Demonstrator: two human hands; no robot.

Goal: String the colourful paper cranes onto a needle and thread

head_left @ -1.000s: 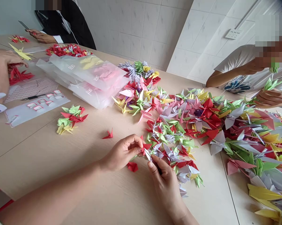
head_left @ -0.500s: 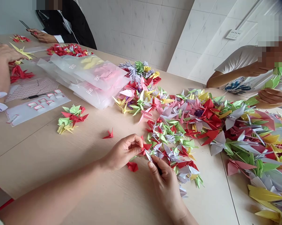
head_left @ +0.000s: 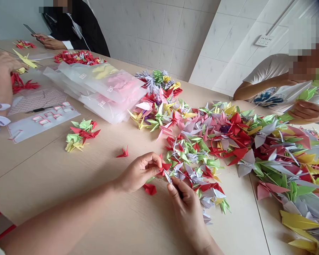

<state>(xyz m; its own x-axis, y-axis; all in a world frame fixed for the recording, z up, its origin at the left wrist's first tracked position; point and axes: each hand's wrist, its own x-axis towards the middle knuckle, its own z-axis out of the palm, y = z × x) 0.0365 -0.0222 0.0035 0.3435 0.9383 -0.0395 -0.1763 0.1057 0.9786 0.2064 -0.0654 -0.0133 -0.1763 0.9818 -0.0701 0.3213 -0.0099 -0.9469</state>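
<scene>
The left hand (head_left: 138,173) pinches a small red origami crane (head_left: 165,169) between thumb and fingers, and the right hand (head_left: 187,209) presses its grip together on a pale tip (head_left: 167,176) at the crane's edge, just over a heap of paper cranes (head_left: 199,166) on the table (head_left: 56,184). It should be very light and crease easily, so hold the folded body, not the thin wings; its folds look crisp

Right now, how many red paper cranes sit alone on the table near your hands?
2 red paper cranes: one beyond the left hand, one just below it. More may hide in the pile.
</scene>
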